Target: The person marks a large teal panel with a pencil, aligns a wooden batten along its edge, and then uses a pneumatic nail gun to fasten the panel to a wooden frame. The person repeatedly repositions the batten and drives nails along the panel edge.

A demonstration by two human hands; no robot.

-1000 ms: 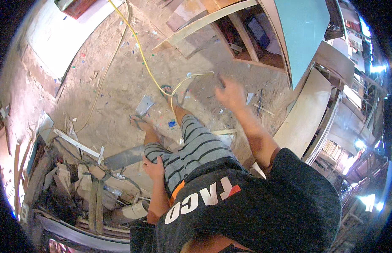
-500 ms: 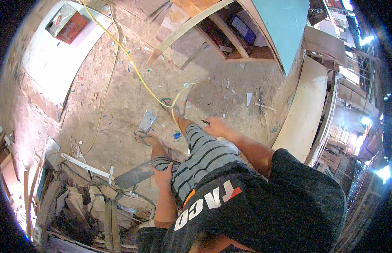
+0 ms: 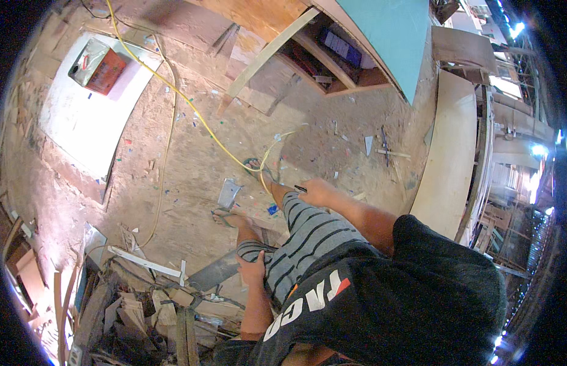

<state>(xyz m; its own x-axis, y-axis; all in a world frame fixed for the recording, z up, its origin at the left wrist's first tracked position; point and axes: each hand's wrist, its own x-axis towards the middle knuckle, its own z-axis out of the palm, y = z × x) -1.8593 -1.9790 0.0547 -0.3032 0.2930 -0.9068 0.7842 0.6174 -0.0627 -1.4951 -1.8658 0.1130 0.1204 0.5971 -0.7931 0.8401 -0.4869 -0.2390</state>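
Note:
My right hand (image 3: 317,194) is closed on a short dark pen-like object (image 3: 300,188) beside my right thigh. My left hand (image 3: 251,268) rests against the left leg of my grey striped shorts (image 3: 311,241), thumb apart, fingers loose and partly hidden. Beyond both hands, a yellow cord (image 3: 207,125) runs across the dirty, scrap-strewn floor (image 3: 192,152) and loops by my sandalled feet. A small blue scrap (image 3: 272,209) lies near my right leg.
A red box (image 3: 106,74) stands on a white board (image 3: 82,125) at upper left. A wooden frame (image 3: 265,52) and light blue panel (image 3: 393,36) are at top. Long boards (image 3: 445,146) line the right; piled scrap wood (image 3: 131,323) fills the lower left.
My right hand has dropped from out over the floor to beside my right thigh. The view has shifted, showing more of the red box and white board at upper left.

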